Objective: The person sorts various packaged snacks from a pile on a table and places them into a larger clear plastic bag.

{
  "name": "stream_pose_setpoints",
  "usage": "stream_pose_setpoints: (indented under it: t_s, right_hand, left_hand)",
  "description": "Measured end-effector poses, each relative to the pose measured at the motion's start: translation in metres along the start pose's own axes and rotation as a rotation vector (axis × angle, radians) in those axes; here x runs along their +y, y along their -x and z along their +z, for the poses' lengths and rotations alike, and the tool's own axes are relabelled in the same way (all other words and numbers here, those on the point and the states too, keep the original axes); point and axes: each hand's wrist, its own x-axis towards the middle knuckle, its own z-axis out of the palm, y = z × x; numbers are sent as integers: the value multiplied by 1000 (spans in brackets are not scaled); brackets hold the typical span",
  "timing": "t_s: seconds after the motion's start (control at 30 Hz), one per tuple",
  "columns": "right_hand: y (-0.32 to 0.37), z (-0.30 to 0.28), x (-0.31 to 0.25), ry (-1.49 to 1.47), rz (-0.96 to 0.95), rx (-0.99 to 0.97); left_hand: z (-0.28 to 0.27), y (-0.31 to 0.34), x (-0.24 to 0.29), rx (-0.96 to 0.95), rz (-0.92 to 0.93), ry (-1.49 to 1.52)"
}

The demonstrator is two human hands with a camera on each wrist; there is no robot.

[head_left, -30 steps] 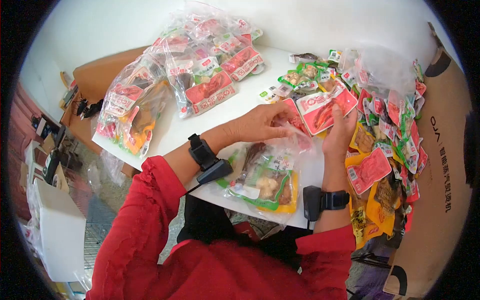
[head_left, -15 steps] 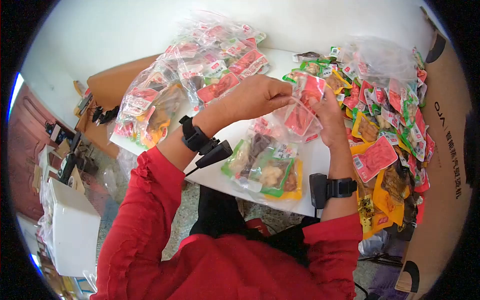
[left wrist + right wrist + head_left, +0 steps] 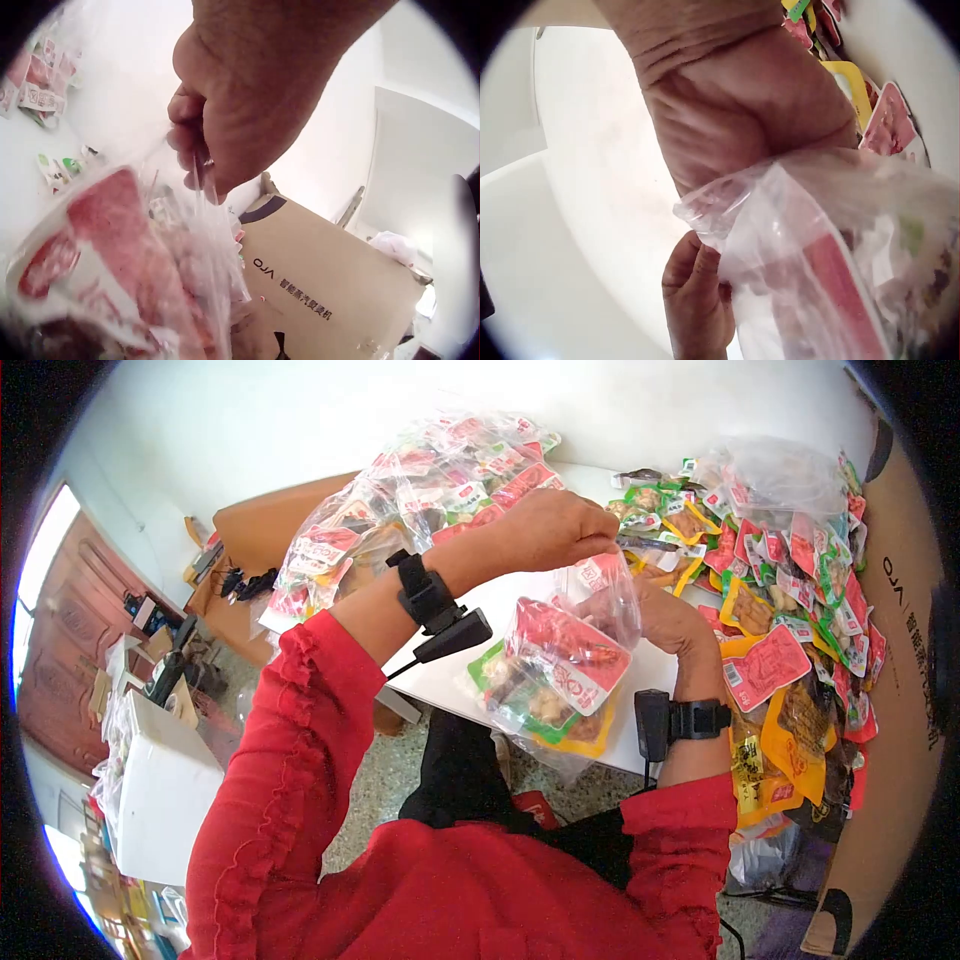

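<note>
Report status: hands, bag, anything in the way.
Left hand pinching bag edge. Right hand at bag's mouth, grip veiled by plastic. Red packet inside.

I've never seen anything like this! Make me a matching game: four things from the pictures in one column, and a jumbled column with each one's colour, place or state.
Column one
1. Held clear bag
2. Cardboard box
3. Left sleeve
4. Tabletop

Column two
A. White, under the packets
B. Red, ruffled
C. Brown, with printed lettering
D. Pinched by the left hand

Right pairs: 1-D, 2-C, 3-B, 4-A
</note>
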Motion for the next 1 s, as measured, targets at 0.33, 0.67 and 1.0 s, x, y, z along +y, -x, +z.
stream_pose_setpoints:
  t_s: [0.33, 0.67, 1.0]
  right_hand:
    - [-13, 8, 19, -643, 59, 592]
    - [-17, 14, 20, -14, 313, 172]
    - [-25, 23, -10, -6, -318, 872]
  left_hand:
    - [8, 10, -21, 68, -210, 159]
    - [48, 60, -48, 77, -436, 406]
    - [20, 49, -43, -179, -627, 1032]
